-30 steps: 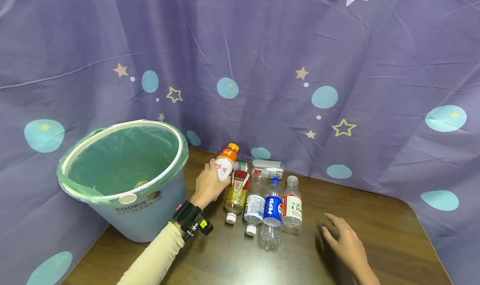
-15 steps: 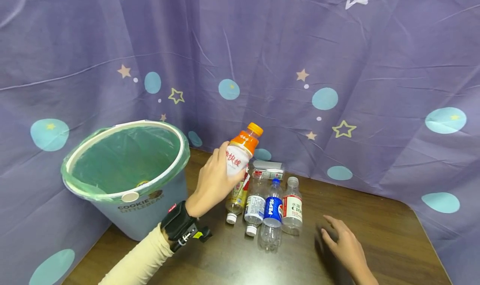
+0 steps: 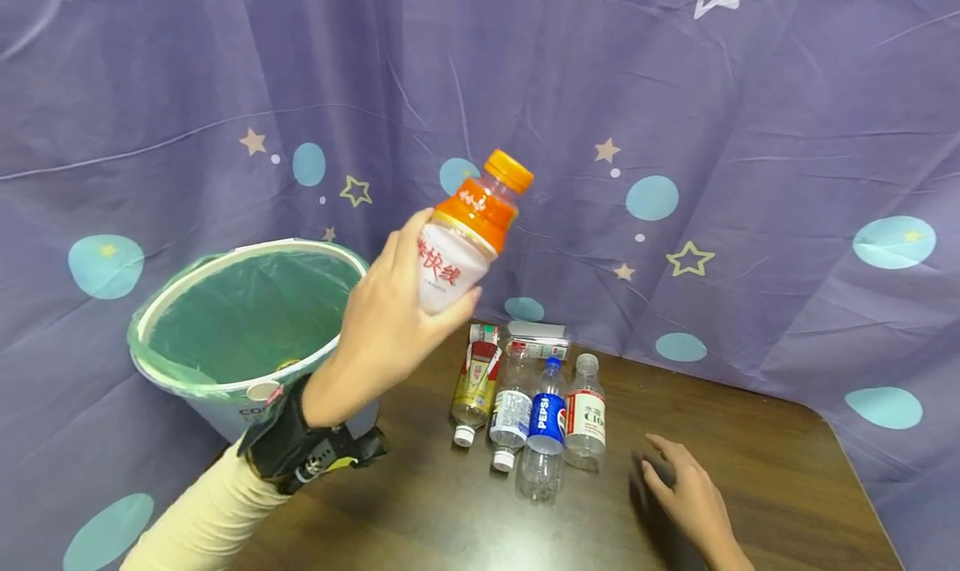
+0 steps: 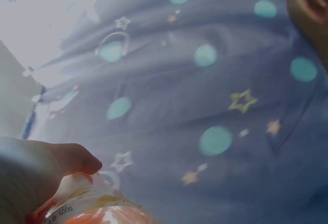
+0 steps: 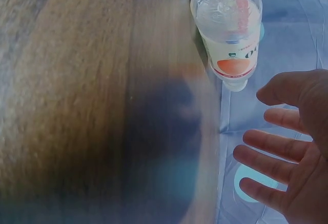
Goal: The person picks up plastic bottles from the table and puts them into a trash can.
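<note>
My left hand (image 3: pixel 390 304) grips a drink bottle (image 3: pixel 457 250) with an orange cap and a white label, holding it tilted in the air above the table. Only the thumb and part of the orange bottle show low in the left wrist view. My right hand (image 3: pixel 688 492) hovers over the table's right part with fingers loosely spread, holding nothing. Nearest to it lies a clear bottle with a white and red label (image 3: pixel 586 417), seen base-on in the right wrist view. Beside that are a Pepsi bottle (image 3: pixel 547 421), a white-capped clear bottle (image 3: pixel 511 417) and a red-and-gold-labelled bottle (image 3: pixel 477 383).
A blue-grey bin (image 3: pixel 258 385) lined with a green bag stands at the left, partly behind the left forearm. A clear flat package (image 3: pixel 537 339) lies behind the bottles. A purple patterned curtain (image 3: pixel 555 71) hangs along the table's (image 3: pixel 772 463) back edge.
My left hand has lifted the orange-capped bottle from beside the row, up and closer to the camera. The red-and-gold-labelled bottle is uncovered now. My right hand has barely moved.
</note>
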`<state>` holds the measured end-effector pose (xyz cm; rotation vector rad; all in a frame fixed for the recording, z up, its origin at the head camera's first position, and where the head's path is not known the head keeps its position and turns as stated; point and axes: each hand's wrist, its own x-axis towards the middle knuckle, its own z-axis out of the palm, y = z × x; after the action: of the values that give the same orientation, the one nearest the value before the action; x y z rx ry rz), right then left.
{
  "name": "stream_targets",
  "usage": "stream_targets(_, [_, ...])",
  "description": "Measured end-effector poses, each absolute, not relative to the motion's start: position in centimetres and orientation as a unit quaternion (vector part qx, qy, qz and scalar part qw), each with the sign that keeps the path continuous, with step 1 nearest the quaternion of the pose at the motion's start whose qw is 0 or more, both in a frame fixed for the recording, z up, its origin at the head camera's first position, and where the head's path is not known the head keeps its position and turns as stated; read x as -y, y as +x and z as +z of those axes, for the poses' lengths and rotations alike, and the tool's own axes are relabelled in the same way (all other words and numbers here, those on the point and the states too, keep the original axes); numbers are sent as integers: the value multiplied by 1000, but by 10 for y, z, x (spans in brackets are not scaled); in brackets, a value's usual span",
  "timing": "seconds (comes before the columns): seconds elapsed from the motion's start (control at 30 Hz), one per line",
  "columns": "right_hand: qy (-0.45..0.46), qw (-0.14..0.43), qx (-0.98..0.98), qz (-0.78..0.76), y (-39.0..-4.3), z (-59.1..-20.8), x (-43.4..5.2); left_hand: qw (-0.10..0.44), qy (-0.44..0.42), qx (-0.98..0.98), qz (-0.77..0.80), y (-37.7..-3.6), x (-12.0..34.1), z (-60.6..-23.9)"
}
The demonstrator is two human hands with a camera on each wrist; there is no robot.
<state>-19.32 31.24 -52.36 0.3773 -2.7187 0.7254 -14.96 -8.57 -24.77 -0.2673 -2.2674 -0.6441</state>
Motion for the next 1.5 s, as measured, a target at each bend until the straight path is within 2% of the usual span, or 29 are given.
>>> stream_targets(0.27, [127, 136, 949, 253, -194, -523, -313, 409, -62, 874, -254, -143, 119, -170])
stream_targets(0.4, [130, 137, 949, 254, -196, -525, -311, 425, -34, 876, -225, -154, 141, -142])
stream_targets(0.47, [131, 138, 948, 255, -196, -526, -310, 414, -22, 886, -210, -163, 155, -136])
stream_targets(0.63, [130, 131, 949, 254, -196, -527, -308, 304, -5, 933, -195, -184, 192, -138])
stream_targets(0.8, [127, 116, 952, 253, -195, -528, -311, 195, -7, 963, -183, -198, 228, -158])
stream_targets(1.07, [124, 102, 956, 246, -195, -529, -315, 38, -23, 995, -88, -201, 272, -181])
stream_targets(1.5, [129, 109, 954, 250, -198, -531, -314, -143, -16, 989, -44, -208, 294, -196])
